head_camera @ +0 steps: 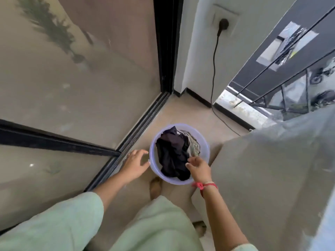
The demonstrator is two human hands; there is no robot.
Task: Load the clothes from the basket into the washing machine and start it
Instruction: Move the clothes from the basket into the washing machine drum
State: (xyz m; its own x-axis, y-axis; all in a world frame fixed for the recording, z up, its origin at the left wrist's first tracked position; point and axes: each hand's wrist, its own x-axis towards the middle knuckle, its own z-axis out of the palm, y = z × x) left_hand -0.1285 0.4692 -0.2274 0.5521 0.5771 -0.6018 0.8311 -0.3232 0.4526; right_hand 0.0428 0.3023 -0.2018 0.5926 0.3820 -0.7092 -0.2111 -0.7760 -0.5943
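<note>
A round lilac plastic basket (154,142) stands on the tiled floor below me. A dark garment (172,153) fills most of it, with a grey-green garment (193,144) bunched at its right side. My left hand (135,164) is spread open at the basket's left rim, its thumb touching the edge. My right hand (198,168) reaches into the basket's right side, fingertips at the dark garment and the grey-green one; whether it grips cloth is unclear. The washing machine (272,178), under a grey cover, stands right of the basket.
A glass sliding door with a black frame (145,122) runs along the left. A black cable (214,69) hangs from a wall socket (223,24) down to the floor behind the basket. A balcony railing (282,69) is at the upper right. My bare foot (155,187) is beside the basket.
</note>
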